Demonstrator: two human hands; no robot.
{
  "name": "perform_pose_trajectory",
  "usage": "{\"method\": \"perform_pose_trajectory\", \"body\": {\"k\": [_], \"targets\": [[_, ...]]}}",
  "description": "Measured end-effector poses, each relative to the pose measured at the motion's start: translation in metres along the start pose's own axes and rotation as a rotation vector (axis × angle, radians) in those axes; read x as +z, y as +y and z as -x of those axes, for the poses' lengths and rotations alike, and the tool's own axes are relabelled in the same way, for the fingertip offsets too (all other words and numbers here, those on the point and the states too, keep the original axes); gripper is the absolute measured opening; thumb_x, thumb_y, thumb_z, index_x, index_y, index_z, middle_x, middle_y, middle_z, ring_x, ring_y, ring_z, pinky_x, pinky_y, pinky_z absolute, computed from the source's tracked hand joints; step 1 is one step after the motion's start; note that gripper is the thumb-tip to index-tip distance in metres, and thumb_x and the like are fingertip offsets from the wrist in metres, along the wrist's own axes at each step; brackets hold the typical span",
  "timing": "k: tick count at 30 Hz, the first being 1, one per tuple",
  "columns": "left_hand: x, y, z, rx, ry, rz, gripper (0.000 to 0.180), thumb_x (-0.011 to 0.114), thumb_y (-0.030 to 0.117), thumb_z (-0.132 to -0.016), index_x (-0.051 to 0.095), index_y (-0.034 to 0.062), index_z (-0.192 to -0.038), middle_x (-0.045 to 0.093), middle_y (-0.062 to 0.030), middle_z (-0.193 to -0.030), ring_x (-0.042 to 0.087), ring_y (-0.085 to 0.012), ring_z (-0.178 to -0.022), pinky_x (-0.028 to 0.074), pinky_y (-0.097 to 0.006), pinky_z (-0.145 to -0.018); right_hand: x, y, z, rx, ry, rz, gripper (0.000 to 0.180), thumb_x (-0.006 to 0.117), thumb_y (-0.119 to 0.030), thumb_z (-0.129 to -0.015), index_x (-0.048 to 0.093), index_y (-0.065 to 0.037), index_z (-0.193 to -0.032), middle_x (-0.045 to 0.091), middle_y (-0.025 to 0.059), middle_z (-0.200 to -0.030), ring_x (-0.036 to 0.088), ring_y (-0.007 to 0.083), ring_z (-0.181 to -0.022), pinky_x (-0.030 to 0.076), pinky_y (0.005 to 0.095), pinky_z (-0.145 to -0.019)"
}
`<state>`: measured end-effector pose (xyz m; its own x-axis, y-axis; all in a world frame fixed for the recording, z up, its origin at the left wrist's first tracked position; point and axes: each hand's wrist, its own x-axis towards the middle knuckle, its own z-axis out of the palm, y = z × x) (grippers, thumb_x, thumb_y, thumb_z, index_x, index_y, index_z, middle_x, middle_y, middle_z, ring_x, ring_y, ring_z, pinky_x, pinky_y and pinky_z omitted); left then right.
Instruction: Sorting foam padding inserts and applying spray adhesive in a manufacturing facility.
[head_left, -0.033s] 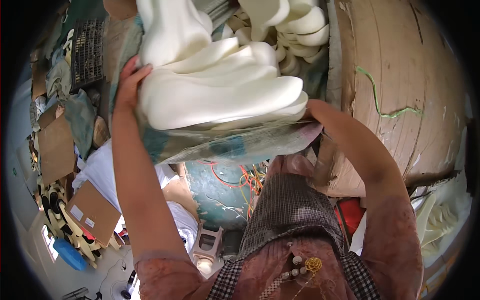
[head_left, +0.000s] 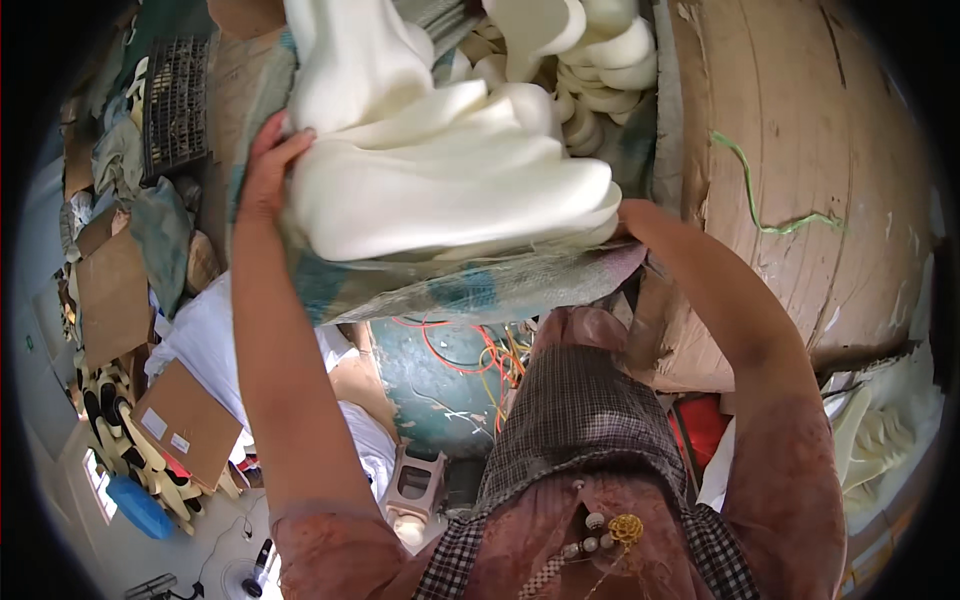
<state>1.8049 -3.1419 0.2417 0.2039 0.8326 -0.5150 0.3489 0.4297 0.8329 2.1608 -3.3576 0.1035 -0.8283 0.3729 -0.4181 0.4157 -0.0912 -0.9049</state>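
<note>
Fingers [head_left: 272,150] of left hand [head_left: 262,175] spread flat on stack of white foam soles [head_left: 440,180], steadying it inside woven sack [head_left: 470,285]; right hand [head_left: 628,215] under sack's far edge, fingers hidden.

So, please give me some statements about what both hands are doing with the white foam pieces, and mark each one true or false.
1. The left hand presses on the stack of white foam soles. True.
2. The stack rests in a metal tray. False: a sheer plastic bag lies under it.
3. The right hand is at the stack's right end. True.
4. The green string is tied around the left wrist. False: it lies on the cardboard barrel.
</note>
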Motion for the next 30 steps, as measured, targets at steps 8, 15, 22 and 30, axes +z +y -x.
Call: {"method": "perform_pose_trajectory", "body": {"k": [8, 15, 22, 30], "targets": [[0.019, -0.053, 0.017, 0.01, 0.075, 0.273, 0.043, 0.061, 0.007, -0.078, 0.049, 0.0026, -0.119, 0.058, -0.0079, -0.106, 0.055, -0.0165, -0.093, 0.044, -0.028, -0.081, 0.013, -0.081, 0.073, 0.645, 0.353, 0.198, 0.047, 0.053, -0.043, -0.076, 0.056, -0.015, -0.114, 0.056, 0.013, -0.115, 0.055, 0.0313, -0.102, 0.045, 0.0367, -0.086], [0.024, -0.04, 0.002, -0.032, 0.112, 0.289, 0.045, 0.063, 0.009, -0.078, 0.048, 0.001, -0.12, 0.058, -0.009, -0.107, 0.055, -0.0174, -0.091, 0.045, -0.029, -0.079, 0.027, -0.097, 0.134, 0.167, 0.677, 0.526, 0.029, 0.058, -0.008, -0.065, 0.057, 0.002, -0.092, 0.056, 0.0217, -0.102, 0.052, 0.0349, -0.101, 0.042, 0.0397, -0.087], [0.011, -0.057, 0.0, 0.036, 0.144, 0.264, 0.05, 0.066, 0.01, -0.076, 0.047, -0.0011, -0.121, 0.058, -0.0086, -0.104, 0.055, -0.0169, -0.091, 0.045, -0.028, -0.079, 0.036, -0.119, 0.08, 0.162, 1.26, 0.097, 0.02, 0.053, 0.01, -0.064, 0.06, 0.001, -0.081, 0.06, 0.0154, -0.075, 0.059, 0.0305, -0.072, 0.046, 0.0316, -0.065], [-0.038, -0.006, 0.059, 0.078, 0.104, 0.25, 0.035, 0.053, 0.011, -0.085, 0.046, 0.001, -0.118, 0.058, -0.0131, -0.105, 0.06, -0.0223, -0.089, 0.051, -0.033, -0.075, 0.085, -0.258, 0.063, -0.567, 1.146, 0.067, 0.018, 0.058, -0.004, -0.048, 0.045, -0.004, -0.06, 0.045, 0.0106, -0.058, 0.048, 0.0282, -0.054, 0.036, 0.0401, -0.049]]}}
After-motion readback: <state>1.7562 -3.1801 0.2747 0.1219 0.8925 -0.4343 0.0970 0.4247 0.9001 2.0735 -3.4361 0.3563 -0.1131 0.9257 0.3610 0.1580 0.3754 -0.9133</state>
